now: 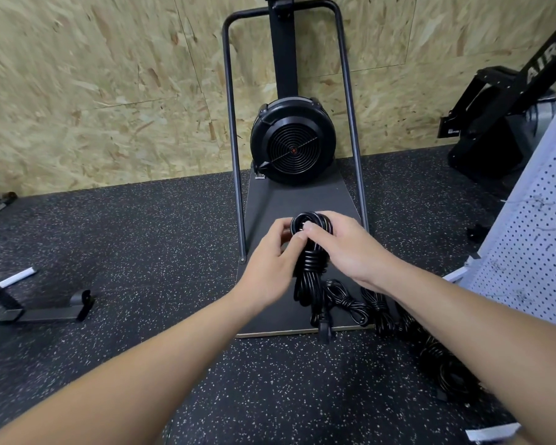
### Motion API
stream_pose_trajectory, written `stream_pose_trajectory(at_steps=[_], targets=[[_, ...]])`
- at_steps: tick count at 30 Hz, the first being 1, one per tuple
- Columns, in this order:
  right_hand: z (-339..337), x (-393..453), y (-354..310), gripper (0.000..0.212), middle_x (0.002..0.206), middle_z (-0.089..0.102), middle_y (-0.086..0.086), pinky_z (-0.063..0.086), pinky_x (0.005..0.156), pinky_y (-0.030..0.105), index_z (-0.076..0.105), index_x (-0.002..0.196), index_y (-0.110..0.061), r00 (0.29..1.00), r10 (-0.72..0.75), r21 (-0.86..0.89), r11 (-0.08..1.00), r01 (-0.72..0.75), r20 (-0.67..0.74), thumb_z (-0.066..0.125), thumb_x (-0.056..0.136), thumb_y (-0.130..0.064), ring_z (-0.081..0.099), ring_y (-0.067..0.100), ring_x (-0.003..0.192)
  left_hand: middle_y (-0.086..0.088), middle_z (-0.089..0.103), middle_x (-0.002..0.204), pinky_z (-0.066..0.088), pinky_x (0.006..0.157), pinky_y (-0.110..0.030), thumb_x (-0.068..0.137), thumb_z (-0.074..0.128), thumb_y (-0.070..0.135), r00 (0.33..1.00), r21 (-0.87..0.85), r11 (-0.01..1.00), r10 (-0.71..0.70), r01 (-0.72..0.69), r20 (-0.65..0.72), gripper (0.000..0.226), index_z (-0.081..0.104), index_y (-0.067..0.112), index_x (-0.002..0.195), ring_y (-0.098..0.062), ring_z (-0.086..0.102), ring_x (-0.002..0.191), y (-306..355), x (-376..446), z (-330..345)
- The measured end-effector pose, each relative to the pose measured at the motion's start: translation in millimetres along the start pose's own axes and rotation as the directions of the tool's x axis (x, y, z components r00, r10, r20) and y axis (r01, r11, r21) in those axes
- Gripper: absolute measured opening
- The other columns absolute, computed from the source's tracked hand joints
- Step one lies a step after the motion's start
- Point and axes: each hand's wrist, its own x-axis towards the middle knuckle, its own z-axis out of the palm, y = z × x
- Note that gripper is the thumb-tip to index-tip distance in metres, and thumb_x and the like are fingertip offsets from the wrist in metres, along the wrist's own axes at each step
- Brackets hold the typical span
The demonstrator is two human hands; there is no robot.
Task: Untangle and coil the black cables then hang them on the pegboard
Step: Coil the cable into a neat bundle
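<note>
Both hands meet on one black coil (312,274), held up in the air over the dark base plate (302,200) of a fan machine (291,141). The left hand (272,261) is closed around the coil from the side, fingers wrapped at its upper part. The right hand (344,248) comes over the top, its thumb and forefinger pinching at the loop where the coil's head rounds over. Turns of cable bind the coil's middle, and below them the loops hang down, with a plug (324,329) dangling at the bottom near the plate's front edge.

More coiled cables (379,308) lie on the floor just right of the held one, running in a row down under the right forearm; the arm hides part of them, and the farthest ones blur into the dark floor (174,252).

The pegboard (533,239) stands at the right edge, pale and full of holes, leaning into view, with a few thin hooks on it. It is near the floor cables but apart from the held coil.

The fan machine stands against a chipboard wall (93,91), with a bent tube frame (231,123) rising on either side of it. Another black machine (507,101) sits in the right corner. On the left, a low metal foot (52,309) rests on the floor.
</note>
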Motion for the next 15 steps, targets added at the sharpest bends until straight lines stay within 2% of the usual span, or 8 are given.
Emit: stream_pose_trajectory(at_steps=[3,5,8,10,12,14,15], targets=[[-4,-2,-1,0.049,0.141,0.069,-0.006,0.049,0.117,0.042,0.055,0.156,-0.025,1.000,0.004,-0.155,0.988,-0.003,0.005,0.056,0.111,-0.046,0.065,0.011,0.127,-0.002,0.076,0.124,0.064,0.096,-0.058,0.114,0.057,0.034,0.999,-0.069,0.997,-0.015,0.018,0.043,0.025,0.059,0.022,0.135,-0.027,0.077,0.114,-2,2,-2],[-5,-2,-2,0.056,0.145,0.064,-0.005,0.048,0.113,0.038,0.046,0.163,-0.022,1.000,0.014,-0.171,0.985,-0.013,0.005,0.054,0.113,-0.044,0.063,0.010,0.125,-0.009,0.075,0.121,0.066,0.091,-0.053,0.116,0.054,0.023,0.999,-0.093,0.995,-0.020,0.024,0.044,0.020,0.056,0.015,0.135,-0.025,0.077,0.107,-3,2,-1],[-4,0,-4,0.051,0.135,0.068,-0.009,0.049,0.114,0.044,0.052,0.156,-0.025,1.000,0.018,-0.117,0.993,-0.015,0.019,0.056,0.110,-0.046,0.065,0.009,0.123,-0.007,0.074,0.120,0.065,0.093,-0.051,0.116,0.053,0.018,1.000,-0.074,0.997,0.006,-0.007,-0.023,0.023,0.055,0.018,0.139,-0.015,0.074,0.101,-5,4,2],[-3,4,-7,0.048,0.136,0.066,-0.009,0.049,0.114,0.045,0.053,0.153,-0.029,1.000,0.026,-0.243,0.970,-0.021,0.016,0.054,0.109,-0.050,0.063,0.011,0.125,-0.002,0.075,0.126,0.063,0.098,-0.054,0.115,0.053,0.017,0.998,-0.083,0.997,-0.004,-0.001,-0.059,0.029,0.056,0.024,0.143,-0.019,0.074,0.112,-6,6,2],[-3,5,-7,0.055,0.135,0.067,-0.010,0.050,0.112,0.043,0.057,0.150,-0.032,0.999,0.003,-0.334,0.942,-0.015,-0.038,0.058,0.102,-0.060,0.063,0.011,0.124,-0.001,0.076,0.126,0.063,0.098,-0.056,0.114,0.054,0.013,0.997,-0.095,0.995,-0.017,0.009,-0.080,0.031,0.059,0.025,0.142,-0.023,0.075,0.116,-8,10,-1],[-1,4,-7,0.062,0.126,0.074,-0.014,0.055,0.109,0.043,0.067,0.139,-0.033,0.994,-0.018,-0.265,0.964,-0.012,-0.112,0.065,0.088,-0.068,0.069,0.007,0.119,-0.003,0.077,0.124,0.063,0.098,-0.056,0.113,0.056,0.012,0.994,-0.082,0.996,-0.029,0.021,-0.103,0.029,0.061,0.023,0.140,-0.025,0.076,0.114,-9,13,-2],[-1,5,-3,0.059,0.117,0.079,-0.015,0.057,0.106,0.044,0.072,0.132,-0.032,0.991,-0.020,-0.221,0.975,-0.009,-0.129,0.069,0.084,-0.066,0.073,0.005,0.113,-0.004,0.076,0.124,0.063,0.098,-0.055,0.113,0.057,0.013,0.993,-0.086,0.996,-0.046,0.037,-0.109,0.029,0.060,0.022,0.140,-0.028,0.076,0.114,-10,14,-2]])
